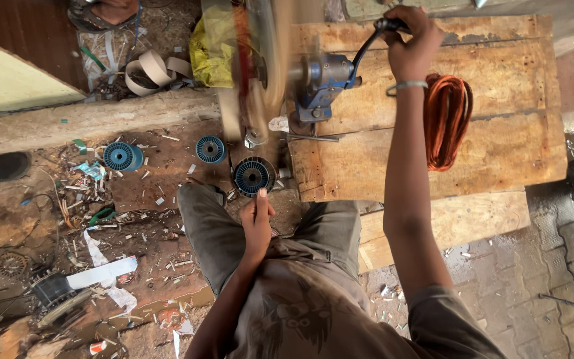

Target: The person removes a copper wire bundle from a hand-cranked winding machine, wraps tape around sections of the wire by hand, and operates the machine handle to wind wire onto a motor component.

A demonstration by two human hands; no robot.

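At the far left of the dirt floor (167,166), littered with scraps of paper and wire, sits a dark, round motor part with white paper strips beside it (54,292). Further right lie two small blue plastic spools of fine wire, one (122,157) near the scraps and another (210,149) closer to me. A third, darker spool with a blue core (254,176) stands just in front of my knees, at the edge of the wooden desk.

My left hand (258,223) is raised over my lap just below that dark spool, fingers curled in and the index finger pointing up toward it; whether a thin wire runs between my fingers I cannot tell.

Above the spool, a large round wooden wheel (260,60) is blurred with motion. It is mounted on a blue metal winding machine (320,83) fixed to the worn plank desk (499,146). A crumpled yellow bag (210,50) lies behind the wheel.

My right hand (410,40), with a silver bangle on the wrist, is closed around the black crank handle (383,28) of the machine. Just right of my forearm, a coil of orange copper wire (446,119) rests on the desk.
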